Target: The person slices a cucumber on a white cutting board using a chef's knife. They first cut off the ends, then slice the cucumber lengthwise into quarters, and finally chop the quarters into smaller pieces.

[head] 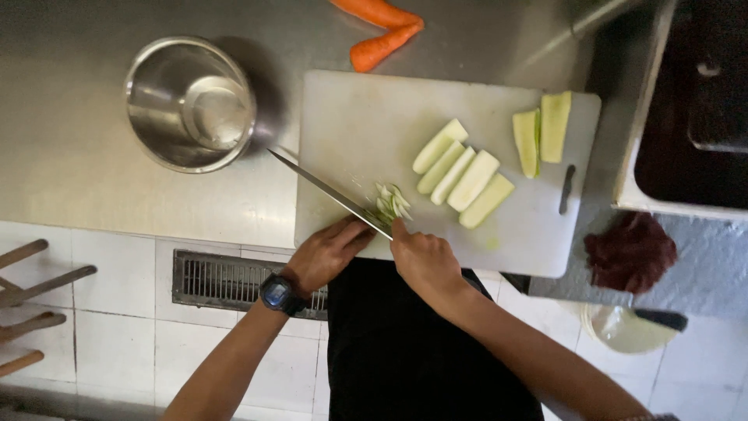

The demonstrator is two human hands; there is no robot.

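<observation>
Your left hand (326,253) grips the handle of a knife (327,191), fingers wrapped shut around it, the long blade slanting up and away to the left past the board's edge; your right hand (425,261) rests just beside it, fingers curled and pressed down at the small pile of thin vegetable slices (389,203) that lies against the blade; all this sits on the near edge of a white cutting board (366,117) on the counter (70,156); beyond your right hand lie five pale wedges (463,175) side by side, and farther right two more pieces (543,131); beyond your left hand stands a steel bowl (189,103), just off the board; two carrots (379,31) lie at the far side; a dark red cloth (629,251) lies to the right of your right hand.
</observation>
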